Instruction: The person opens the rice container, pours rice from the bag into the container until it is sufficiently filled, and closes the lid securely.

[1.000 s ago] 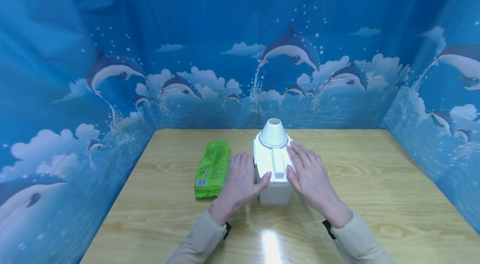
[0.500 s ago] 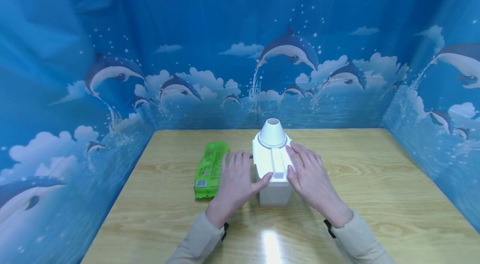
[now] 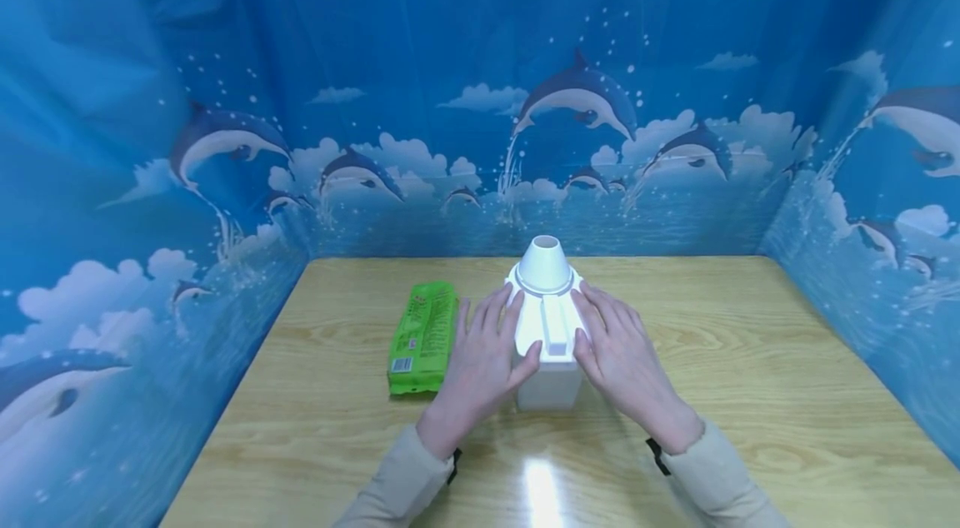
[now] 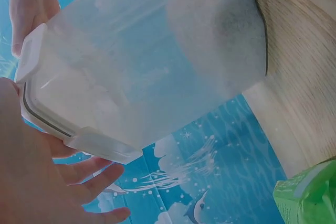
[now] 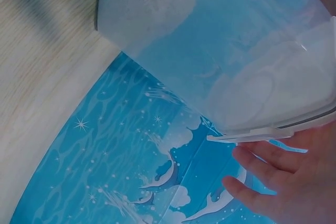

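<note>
A translucent storage container (image 3: 549, 391) stands upright on the table, with a pale grainy layer near its bottom. On top is a white lid (image 3: 554, 320) carrying a cone-shaped spout (image 3: 544, 266). My left hand (image 3: 482, 361) lies along the lid's left edge, fingers stretched and spread. Opposite it, my right hand (image 3: 626, 360) touches the right edge with fingers extended. Each wrist view shows fingers at a white side latch; the left wrist view has the latch (image 4: 105, 145) hanging just above the fingers, and in the right wrist view the latch (image 5: 249, 136) juts outward.
A green packet (image 3: 422, 341) with printed text and a barcode lies left of the container. The wooden table (image 3: 735, 361) extends to both sides. Blue dolphin-print sheeting (image 3: 420, 95) encloses the back and sides.
My left hand first moved off the lid's left side toward the packet, fingers straightening, then came back right onto the lid's edge. My right hand and the container stay in place.
</note>
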A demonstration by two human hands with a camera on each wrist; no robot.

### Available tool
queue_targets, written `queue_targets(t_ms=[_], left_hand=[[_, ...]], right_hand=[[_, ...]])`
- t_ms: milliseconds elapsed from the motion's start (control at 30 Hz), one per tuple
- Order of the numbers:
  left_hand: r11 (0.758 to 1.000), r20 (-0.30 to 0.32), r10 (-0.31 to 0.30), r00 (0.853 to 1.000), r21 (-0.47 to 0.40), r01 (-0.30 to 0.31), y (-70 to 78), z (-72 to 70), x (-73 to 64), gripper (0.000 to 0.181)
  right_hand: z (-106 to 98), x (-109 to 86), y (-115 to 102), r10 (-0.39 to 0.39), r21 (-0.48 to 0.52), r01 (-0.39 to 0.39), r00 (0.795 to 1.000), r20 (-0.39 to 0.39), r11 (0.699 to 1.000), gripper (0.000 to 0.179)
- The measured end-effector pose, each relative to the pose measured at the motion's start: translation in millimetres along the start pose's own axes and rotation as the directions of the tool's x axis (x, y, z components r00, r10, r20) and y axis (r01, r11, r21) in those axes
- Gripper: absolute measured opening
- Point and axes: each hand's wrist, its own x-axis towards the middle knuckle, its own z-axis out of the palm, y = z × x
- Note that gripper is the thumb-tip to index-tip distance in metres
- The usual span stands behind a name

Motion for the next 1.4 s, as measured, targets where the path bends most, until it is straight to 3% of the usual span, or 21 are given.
queue_targets(t_ms=[200, 400, 567, 700, 833, 1167, 1400], left_hand=[[0.999, -0.026, 0.022, 0.999, -0.033, -0.023, -1.6, 4.1, -0.9, 0.068], [0.997, -0.026, 0.028, 0.999, -0.069, -0.03, -2.2, 5.2, -0.4, 0.067], [0.996, 0.005, 0.021, 1.0, -0.09, -0.02, -1.4, 4.1, 0.7, 0.067], [0.995, 0.029, 0.012, 1.0, -0.101, -0.009, -0.8, 3.6, 1.2, 0.068], [0.994, 0.03, 0.013, 0.999, -0.11, -0.01, -0.8, 4.6, 1.2, 0.068], [0.99, -0.039, 0.027, 0.999, -0.134, -0.032, -0.3, 10.3, -0.8, 0.067], [0.988, -0.034, 0.021, 0.999, -0.15, -0.026, 1.2, 8.3, -1.2, 0.068]], right_hand=[[-4.5, 2.7, -0.3, 0.059, 0.043, -0.061, 0.996, 0.065, 0.997, 0.051], [-15.5, 7.7, 3.3, 0.164, 0.087, -0.181, 0.97, 0.182, 0.98, 0.059], [-23.8, 9.0, 8.3, 0.216, 0.064, -0.233, 0.955, 0.202, 0.97, 0.055], [-28.9, 8.0, 11.1, 0.274, -0.012, -0.279, 0.934, 0.229, 0.96, 0.049], [-26.5, 5.7, 10.8, 0.279, -0.074, -0.269, 0.915, 0.29, 0.96, 0.053], [-16.6, 3.2, 10.9, 0.135, -0.051, -0.127, 0.97, 0.201, 0.991, 0.031], [-15.4, 3.6, 10.8, 0.077, -0.079, -0.065, 0.982, 0.172, 0.995, 0.032]])
